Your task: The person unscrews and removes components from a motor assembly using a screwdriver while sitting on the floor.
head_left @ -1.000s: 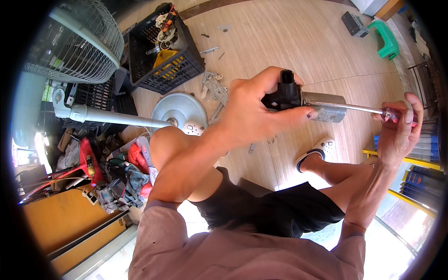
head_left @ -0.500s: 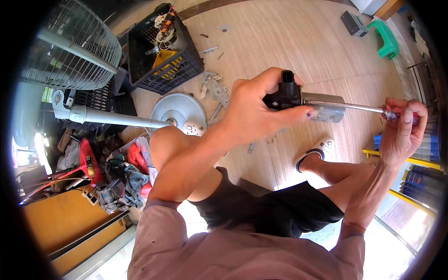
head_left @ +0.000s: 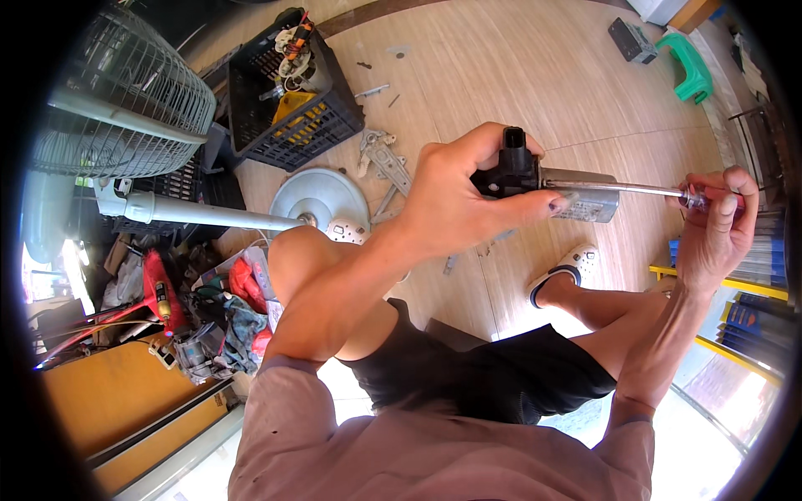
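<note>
A small electric motor with a silver-grey metal body and a black plastic end is held up in front of me. My left hand is closed round its black end, the thumb reaching along the near side. In my right hand is a screwdriver, its red handle pinched between thumb and fingers. The long shaft runs left along the motor, and its tip meets the black end near my left fingers. Exactly what the tip touches is too small to tell.
A black plastic crate with parts stands at the far left, near a standing fan. Metal brackets lie on the floor. Rags and tools are heaped at left. A green stool and a grey box sit far right.
My right hand has shifted slightly, its fingers rolled round the screwdriver handle. The motor's free end has dipped a little toward me. At left, the fan head has turned.
</note>
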Action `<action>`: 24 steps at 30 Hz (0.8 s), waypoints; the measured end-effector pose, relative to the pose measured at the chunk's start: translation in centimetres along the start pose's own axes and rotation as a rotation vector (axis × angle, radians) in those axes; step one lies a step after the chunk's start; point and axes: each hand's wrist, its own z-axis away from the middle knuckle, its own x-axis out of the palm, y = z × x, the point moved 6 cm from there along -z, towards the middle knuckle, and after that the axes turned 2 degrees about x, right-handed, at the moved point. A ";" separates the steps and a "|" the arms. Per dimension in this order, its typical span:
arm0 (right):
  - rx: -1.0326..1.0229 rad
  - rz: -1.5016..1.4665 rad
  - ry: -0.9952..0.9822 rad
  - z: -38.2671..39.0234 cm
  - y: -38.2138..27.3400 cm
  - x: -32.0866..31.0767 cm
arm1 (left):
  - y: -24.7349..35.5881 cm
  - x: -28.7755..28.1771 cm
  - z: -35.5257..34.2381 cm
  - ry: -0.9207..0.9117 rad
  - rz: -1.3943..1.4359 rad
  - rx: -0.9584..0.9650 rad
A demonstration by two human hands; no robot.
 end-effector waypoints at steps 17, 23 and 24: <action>0.086 0.032 0.091 0.7 0.0 -0.8 | -0.4 -0.3 -0.1 0.040 0.051 0.036; -0.046 -0.182 0.050 -0.7 0.0 1.5 | 1.0 -0.9 -0.4 0.070 -0.033 0.117; -0.015 -0.224 0.029 -0.5 0.0 1.0 | 0.9 -1.0 -0.4 0.072 -0.032 0.118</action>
